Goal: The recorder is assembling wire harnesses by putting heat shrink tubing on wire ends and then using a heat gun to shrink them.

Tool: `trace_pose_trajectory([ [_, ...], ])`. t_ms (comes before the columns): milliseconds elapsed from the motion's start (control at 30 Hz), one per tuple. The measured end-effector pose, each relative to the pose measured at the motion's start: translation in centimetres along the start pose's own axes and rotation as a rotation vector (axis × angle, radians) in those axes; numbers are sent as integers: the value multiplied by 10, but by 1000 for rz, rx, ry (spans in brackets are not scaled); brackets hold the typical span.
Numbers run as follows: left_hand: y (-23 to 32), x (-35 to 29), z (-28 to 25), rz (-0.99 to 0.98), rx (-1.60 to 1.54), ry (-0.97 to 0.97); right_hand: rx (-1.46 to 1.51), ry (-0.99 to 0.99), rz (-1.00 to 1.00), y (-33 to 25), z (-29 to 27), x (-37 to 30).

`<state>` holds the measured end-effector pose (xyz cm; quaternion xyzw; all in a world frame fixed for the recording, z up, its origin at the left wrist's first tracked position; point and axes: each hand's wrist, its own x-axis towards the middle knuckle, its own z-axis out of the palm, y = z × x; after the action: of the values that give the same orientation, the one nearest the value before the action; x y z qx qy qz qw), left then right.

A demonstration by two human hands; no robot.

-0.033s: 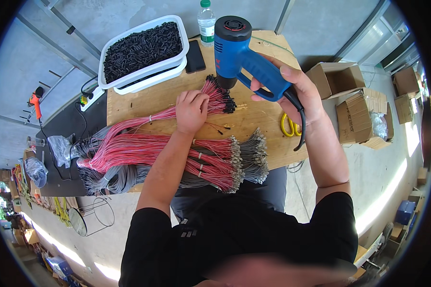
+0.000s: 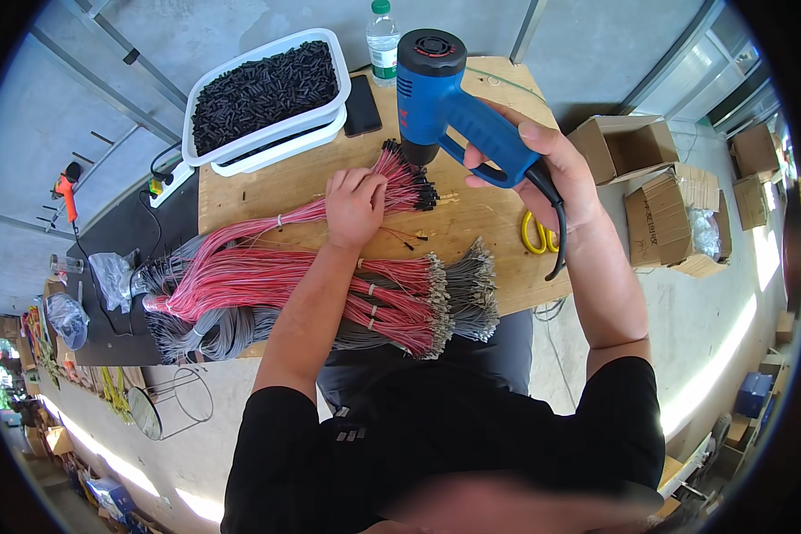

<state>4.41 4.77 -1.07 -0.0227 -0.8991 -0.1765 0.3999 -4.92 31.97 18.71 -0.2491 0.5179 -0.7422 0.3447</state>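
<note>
My right hand (image 2: 556, 165) grips the handle of a blue heat gun (image 2: 432, 93), its black nozzle pointing down. Just under the nozzle fan out the black-sleeved ends of a red and pink wire bundle (image 2: 409, 182). My left hand (image 2: 356, 206) lies over that bundle behind the ends, fingers curled around it; their tips are partly hidden. Nearer to me, more red wire bundles (image 2: 258, 276) with pale connectors lie tied side by side. Grey wire bundles (image 2: 472, 285) lie beside and under them.
A white tub (image 2: 334, 53) of short black tubes stands at the table's back left. Near it are a phone (image 2: 362, 105) and a water bottle (image 2: 383, 44). Yellow-handled scissors (image 2: 532, 233) lie at the right; cardboard boxes (image 2: 623, 147) stand beyond. An orange tool (image 2: 67, 189) hangs at left.
</note>
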Motion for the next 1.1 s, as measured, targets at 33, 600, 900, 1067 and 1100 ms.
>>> trace_pose_trajectory([
  [33,0,0,0,-3,14,20,3,-1,-10,1,0,1],
  [600,13,0,0,52,-44,-148,15,15,-22,-6,-3,-27],
  [900,28,-1,3,91,79,-338,-14,21,-30,-8,-7,-43],
  [1067,20,0,7,133,103,-455,-11,-14,-25,-8,-10,-47],
  [1100,18,-3,4,132,105,-455,-10,-16,-26,-9,-9,-49],
])
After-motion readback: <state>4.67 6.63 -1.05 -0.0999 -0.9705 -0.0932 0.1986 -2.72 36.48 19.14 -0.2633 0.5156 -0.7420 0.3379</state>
